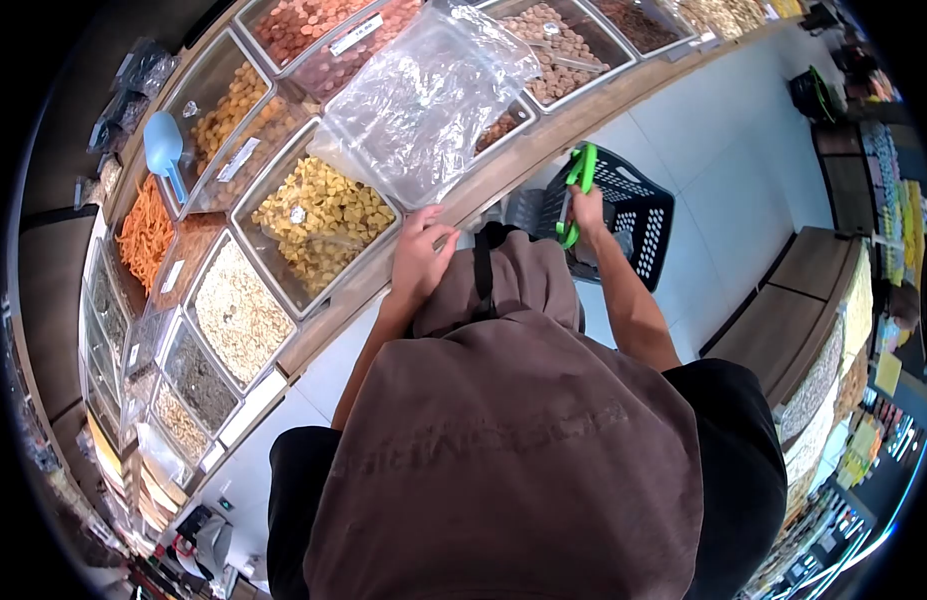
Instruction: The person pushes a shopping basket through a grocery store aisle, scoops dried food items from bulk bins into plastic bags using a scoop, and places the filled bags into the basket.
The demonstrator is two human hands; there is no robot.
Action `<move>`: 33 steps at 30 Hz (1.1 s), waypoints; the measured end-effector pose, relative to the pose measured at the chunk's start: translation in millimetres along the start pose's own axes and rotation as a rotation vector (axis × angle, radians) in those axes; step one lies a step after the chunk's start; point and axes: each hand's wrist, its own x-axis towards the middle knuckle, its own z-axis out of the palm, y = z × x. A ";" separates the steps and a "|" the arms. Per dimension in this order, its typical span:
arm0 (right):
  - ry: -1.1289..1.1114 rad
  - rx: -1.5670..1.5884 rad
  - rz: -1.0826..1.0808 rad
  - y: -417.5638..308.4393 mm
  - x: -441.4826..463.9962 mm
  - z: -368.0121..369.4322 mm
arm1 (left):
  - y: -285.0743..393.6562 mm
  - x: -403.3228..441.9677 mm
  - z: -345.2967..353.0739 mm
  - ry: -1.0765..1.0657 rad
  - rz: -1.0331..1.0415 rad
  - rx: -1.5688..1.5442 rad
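Note:
My right hand [586, 210] is closed round the bright green handle [580, 170] of a black shopping basket [638, 215] with perforated sides. The basket is below the counter's edge, and a small clear item shows inside it. My left hand [423, 255] rests by the wooden counter edge, its fingers loosely bent and apart, with nothing visible in them. Just beyond it, a large clear plastic bag [423, 105] lies flat across the bins. Nearest the left hand is a clear-lidded bin of yellow dried chunks [318, 220].
Bins of white flakes [240, 310], orange strips [146, 235] and round brown pieces [553, 50] line the curved counter. A light blue scoop [164, 150] lies at the left. Pale floor tiles [728, 160] separate the counter from a brown display unit [773, 290] at right.

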 end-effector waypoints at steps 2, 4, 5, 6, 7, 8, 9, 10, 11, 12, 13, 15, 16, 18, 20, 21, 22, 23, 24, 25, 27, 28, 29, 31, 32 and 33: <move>0.012 -0.089 0.063 14.1 -18.4 -1.0 | 1.0 -10.8 2.2 -0.022 0.009 -0.026; 0.062 -0.339 0.089 20.8 -45.5 -0.8 | 0.5 -24.3 7.4 -0.055 -0.001 -0.029; 0.075 -0.472 0.117 26.6 -55.5 -1.9 | -1.0 -31.0 10.7 -0.062 0.005 -0.050; 0.085 -0.486 0.097 30.8 -67.9 -4.4 | -2.6 -38.5 14.6 -0.073 0.006 -0.052; 0.093 -0.504 0.078 33.0 -82.7 -6.1 | -5.4 -46.9 19.6 -0.082 0.005 -0.057; 0.079 -0.497 0.100 34.0 -93.6 -8.4 | -9.6 -55.7 25.1 -0.083 0.009 -0.097; 0.056 -0.562 0.109 41.0 -98.2 -11.8 | -15.7 -65.9 32.1 -0.085 0.001 -0.127; 0.053 -0.654 0.096 51.9 -102.7 -15.5 | -21.4 -77.3 38.9 -0.092 -0.037 -0.144; 0.039 -0.747 0.083 62.0 -106.1 -19.3 | -26.9 -89.0 45.3 -0.096 -0.082 -0.156; 0.043 -0.779 0.036 64.4 -116.1 -20.0 | -29.9 -100.2 46.1 -0.113 -0.108 -0.130; -0.017 -0.800 0.076 59.8 -125.9 -21.3 | -30.0 -116.3 46.3 -0.118 -0.134 -0.134; -0.017 -0.848 0.049 61.2 -139.2 -19.3 | -36.7 -132.3 46.4 -0.137 -0.216 -0.187; -0.083 -0.846 0.125 59.8 -141.9 -19.6 | -39.0 -141.2 45.0 -0.145 -0.240 -0.204; -0.153 -0.844 0.128 60.9 -152.4 -22.5 | -44.3 -156.0 43.1 -0.183 -0.266 -0.166; -0.256 -0.811 0.140 62.3 -160.8 -25.1 | -53.1 -164.9 38.6 -0.288 -0.284 -0.099; -0.299 -0.788 0.150 63.6 -165.4 -24.5 | -56.3 -165.5 36.8 -0.283 -0.287 -0.096; -0.315 -0.825 0.096 67.1 -171.4 -21.3 | -59.6 -164.1 35.7 -0.296 -0.318 -0.068; -0.322 -0.846 0.045 74.4 -179.6 -20.9 | -59.7 -161.7 36.3 -0.319 -0.338 -0.032; -0.327 -0.839 0.119 69.1 -188.0 -20.5 | -61.4 -158.8 40.9 -0.348 -0.318 -0.004; -0.353 -0.857 0.101 74.9 -192.2 -19.8 | -54.1 -151.4 42.5 -0.367 -0.297 0.005; -0.403 -0.846 0.077 82.1 -203.3 -23.2 | -36.3 -137.8 49.9 -0.397 -0.148 0.091; -0.441 -0.835 0.085 81.4 -210.0 -25.1 | -29.9 -130.8 57.9 -0.430 -0.062 0.099; -0.474 -0.846 0.084 80.7 -217.2 -28.4 | -21.5 -125.6 67.1 -0.451 -0.041 0.114; -0.511 -0.828 -0.046 95.7 -228.8 -40.7 | 4.4 -113.0 86.0 -0.555 0.056 0.163; -0.532 -0.835 -0.068 99.2 -234.8 -50.5 | 19.8 -106.7 95.6 -0.701 0.033 0.196; -0.524 -0.814 -0.074 106.0 -239.0 -61.1 | 33.4 -104.9 105.7 -0.821 0.131 0.317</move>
